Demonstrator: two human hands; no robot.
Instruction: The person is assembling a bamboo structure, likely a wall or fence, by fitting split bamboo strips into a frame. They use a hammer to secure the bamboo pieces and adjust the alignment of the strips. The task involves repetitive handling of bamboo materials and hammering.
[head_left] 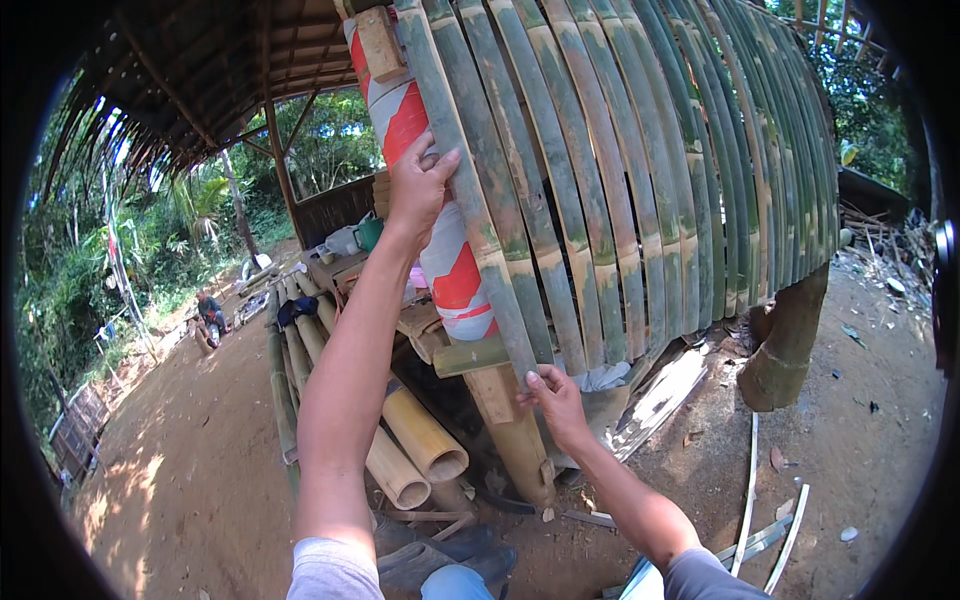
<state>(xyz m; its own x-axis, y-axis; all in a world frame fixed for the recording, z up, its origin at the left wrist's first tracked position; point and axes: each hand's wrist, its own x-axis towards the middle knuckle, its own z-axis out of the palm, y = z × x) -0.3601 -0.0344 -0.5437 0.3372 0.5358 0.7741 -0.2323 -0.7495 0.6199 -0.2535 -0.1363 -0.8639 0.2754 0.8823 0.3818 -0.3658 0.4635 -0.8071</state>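
A row of green-brown split bamboo slats [600, 190] lies side by side over a frame. My left hand [418, 190] is at the upper part of the outermost bamboo slat [470, 195], its fingers curled and its thumb against the slat's edge. Behind that hand runs a red-and-white striped sheet [462, 270], rolled or wrapped into a long form. My right hand [560, 400] pinches the same slat at its lower end, beside a short bamboo crosspiece [470, 356] that juts out to the left.
Cut bamboo poles [425, 435] lie below on the left. A thick bamboo post [518, 450] stands under the frame, with another bamboo post [775, 365] at the right. Thin strips [748, 490] rest on the dirt. Farther off, a person [210, 312] sits at the left.
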